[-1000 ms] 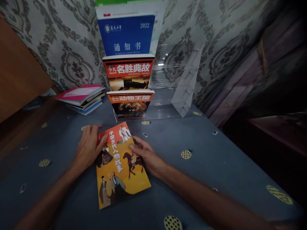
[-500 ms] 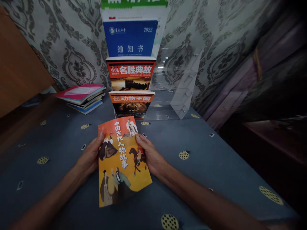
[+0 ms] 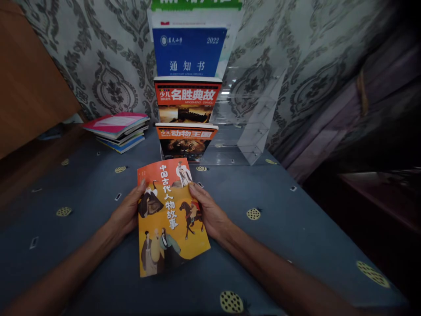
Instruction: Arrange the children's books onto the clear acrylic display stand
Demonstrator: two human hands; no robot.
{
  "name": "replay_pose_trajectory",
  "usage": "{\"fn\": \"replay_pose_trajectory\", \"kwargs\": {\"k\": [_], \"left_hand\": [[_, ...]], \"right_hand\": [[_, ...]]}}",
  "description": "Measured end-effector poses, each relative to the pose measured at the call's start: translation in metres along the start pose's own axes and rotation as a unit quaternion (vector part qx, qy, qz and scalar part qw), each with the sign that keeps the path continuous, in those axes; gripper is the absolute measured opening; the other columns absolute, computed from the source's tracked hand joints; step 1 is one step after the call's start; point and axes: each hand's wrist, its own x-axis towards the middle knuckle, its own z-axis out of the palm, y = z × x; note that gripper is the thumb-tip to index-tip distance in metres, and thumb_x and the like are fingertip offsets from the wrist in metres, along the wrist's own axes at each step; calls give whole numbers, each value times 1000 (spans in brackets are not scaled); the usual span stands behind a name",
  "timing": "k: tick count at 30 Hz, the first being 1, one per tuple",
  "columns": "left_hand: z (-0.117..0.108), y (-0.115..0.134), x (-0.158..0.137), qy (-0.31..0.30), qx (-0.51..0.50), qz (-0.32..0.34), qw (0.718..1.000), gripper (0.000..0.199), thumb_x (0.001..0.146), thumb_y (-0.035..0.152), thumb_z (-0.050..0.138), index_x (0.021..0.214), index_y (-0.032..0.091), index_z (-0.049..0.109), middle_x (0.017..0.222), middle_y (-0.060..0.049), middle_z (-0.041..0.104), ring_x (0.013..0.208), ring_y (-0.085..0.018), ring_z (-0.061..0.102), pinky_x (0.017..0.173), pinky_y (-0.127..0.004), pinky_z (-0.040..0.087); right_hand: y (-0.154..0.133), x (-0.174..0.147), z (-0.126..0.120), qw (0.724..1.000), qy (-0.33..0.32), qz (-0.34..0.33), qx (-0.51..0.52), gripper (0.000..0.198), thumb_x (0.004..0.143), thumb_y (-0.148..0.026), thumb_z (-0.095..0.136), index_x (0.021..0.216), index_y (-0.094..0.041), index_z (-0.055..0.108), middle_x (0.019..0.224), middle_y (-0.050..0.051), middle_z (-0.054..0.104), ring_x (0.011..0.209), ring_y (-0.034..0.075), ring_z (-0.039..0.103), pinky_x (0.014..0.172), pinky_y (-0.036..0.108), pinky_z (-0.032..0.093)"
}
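From where I stand, the work looks part done. Toward the back edge of the blue pineapple-print cloth point(image 3: 279, 228), the left side of a clear acrylic rack point(image 3: 259, 131) carries a green-topped white booklet point(image 3: 197, 14), a blue 2022 notice booklet point(image 3: 189, 50), a red-topped 名胜典故 book point(image 3: 184, 98) and a lion-covered 动物王国 book point(image 3: 184, 142). The storybook point(image 3: 169, 210) of ancient Chinese figures is outside the rack, in front of it, and seems the piece left to deal with; whether the flat pile of books point(image 3: 115, 131) near the cloth's back left corner counts too, I cannot tell. The left hand point(image 3: 130, 206) pinches the storybook's left edge, the right hand point(image 3: 212, 213) its right, thumbs on the cover, other fingers hidden.
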Motion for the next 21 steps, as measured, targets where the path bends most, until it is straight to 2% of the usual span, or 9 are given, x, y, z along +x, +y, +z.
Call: {"fn": "replay_pose_trajectory", "kwargs": {"k": [5,9,15,21], "left_hand": [[4,-8,-3,-24,36,23,999,50,71,50,84,102,13,70,94,-14,80,97,-33,76,85,-42,63],[9,-13,-6,-41,68,13,997,46,69,49,86,92,12,71,93,-15,80,94,-32,76,82,-38,64],[12,-15,-8,-33,76,-12,996,50,60,52,90,87,14,72,91,-12,81,80,-27,78,76,-35,64],[11,-16,-7,-40,79,-5,996,52,61,55,89,88,14,72,94,-14,80,88,-30,77,78,-36,64]], "right_hand": [[-9,-1,1,998,40,-2,-55,45,67,-52,86,91,-17,70,78,6,78,77,25,76,78,37,61],[-16,1,-2,997,63,-2,-51,41,75,-54,80,89,-17,69,76,7,77,79,26,76,77,40,61],[-17,5,-10,992,117,32,-27,38,87,-54,66,93,-17,69,76,8,77,78,26,76,77,42,62],[-16,5,-11,991,106,78,-3,48,87,-60,59,105,-16,69,82,9,78,79,25,75,80,44,61]]}}
